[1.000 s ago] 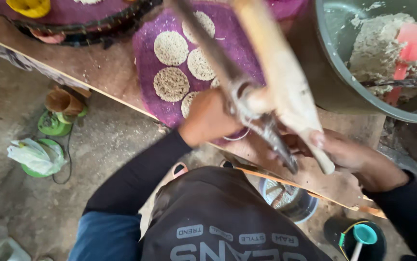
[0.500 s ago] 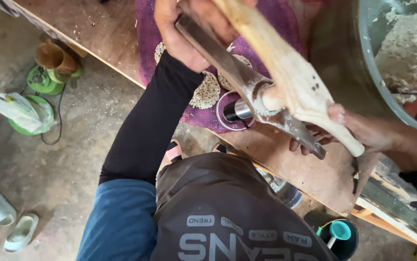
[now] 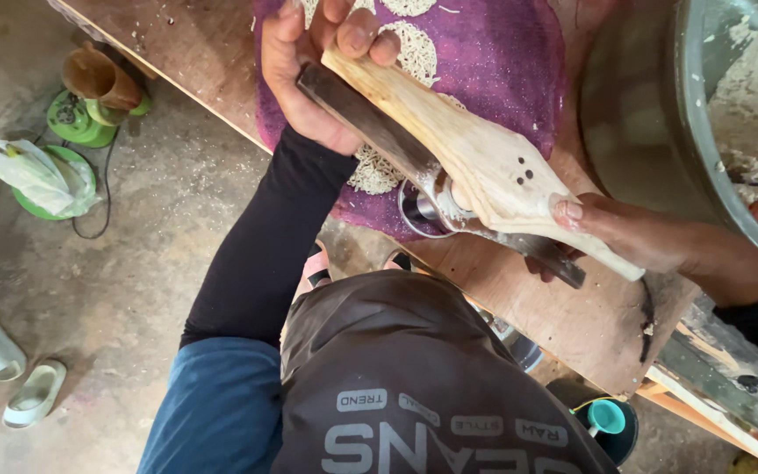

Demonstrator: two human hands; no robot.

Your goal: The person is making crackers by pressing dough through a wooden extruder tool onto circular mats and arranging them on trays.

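Wood press: pale wooden press (image 3: 484, 167) with 2 long handles, 1 light and 1 dark, held slantwise above the table (image 3: 589, 325); 3 small dark holes show on its broad part.
Left hand: left hand (image 3: 313, 70) curled shut around the upper ends of both handles, thumb and fingers wrapped over them.
Right hand: right hand (image 3: 651, 246) clasped on the lower end of the press, thumb on top of the pale wood, fingers hidden beneath.
Metal cup: round metal cup (image 3: 427, 211) under the middle of the press, partly covered by it.
Purple cloth: purple cloth (image 3: 502, 61) spread on the table below the press, carrying round noodle mats (image 3: 374, 171); the press and left hand hide parts of them.
Basin: large grey basin (image 3: 660, 114) at the right, just beside the cloth, with pale dough inside.
Floor: dusty floor at the left, with green stands (image 3: 71, 118), a white plastic bag (image 3: 41, 175) and pale sandals (image 3: 10, 369), well apart from the table.
Foreground: person's dark shirt and blue sleeve block the table's near edge; a teal cup (image 3: 607, 417) sits low at the right.
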